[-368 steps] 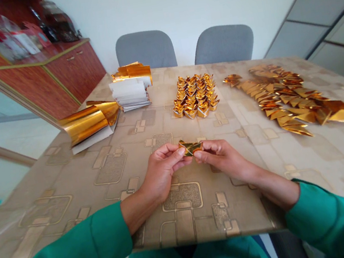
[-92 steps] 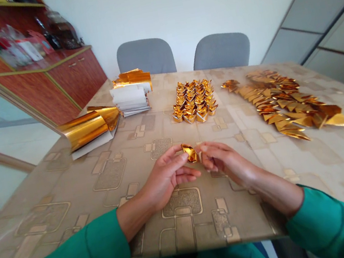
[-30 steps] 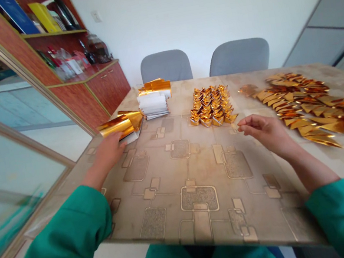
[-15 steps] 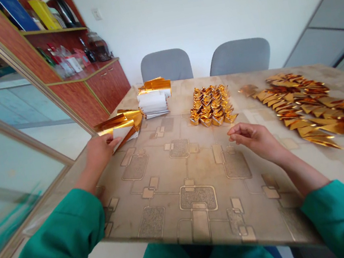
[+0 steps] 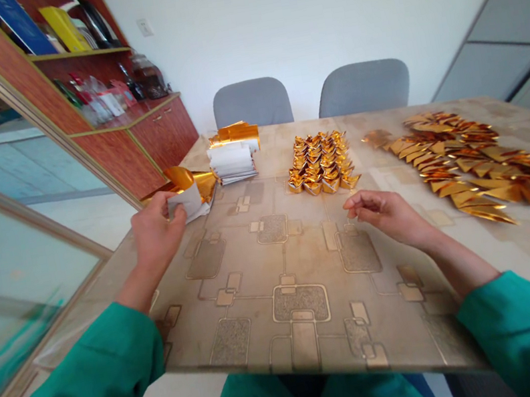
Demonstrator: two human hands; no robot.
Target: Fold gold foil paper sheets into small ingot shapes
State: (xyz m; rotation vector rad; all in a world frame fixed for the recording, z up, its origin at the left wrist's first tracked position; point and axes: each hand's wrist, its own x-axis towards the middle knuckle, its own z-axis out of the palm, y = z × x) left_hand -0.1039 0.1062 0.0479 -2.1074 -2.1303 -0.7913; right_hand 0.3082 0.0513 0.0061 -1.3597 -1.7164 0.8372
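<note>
My left hand (image 5: pixel 155 234) pinches a sheet of gold foil paper (image 5: pixel 185 202), its white back toward me, at the left side of the table. Under and behind that sheet lie other loose gold foil sheets (image 5: pixel 206 181). Over the table's middle, my right hand (image 5: pixel 383 214) has thumb and fingers drawn together, with nothing visible in them. Just beyond it stand several rows of folded gold paper ingots (image 5: pixel 321 163). Farther right spreads a large heap of flat folded gold paper pieces (image 5: pixel 467 161).
A stack of paper with white and gold faces (image 5: pixel 232 162) rests at the back left of the patterned table (image 5: pixel 281 263). Two grey chairs (image 5: pixel 252 102) stand behind the table. To the left are a red-brown cabinet (image 5: pixel 163 134) and a glass sliding door (image 5: pixel 17 267).
My left hand has lifted the near edge of a foil sheet, which now curls up from the pile. The right hand stays nearly where it was. The view has shifted slightly.
</note>
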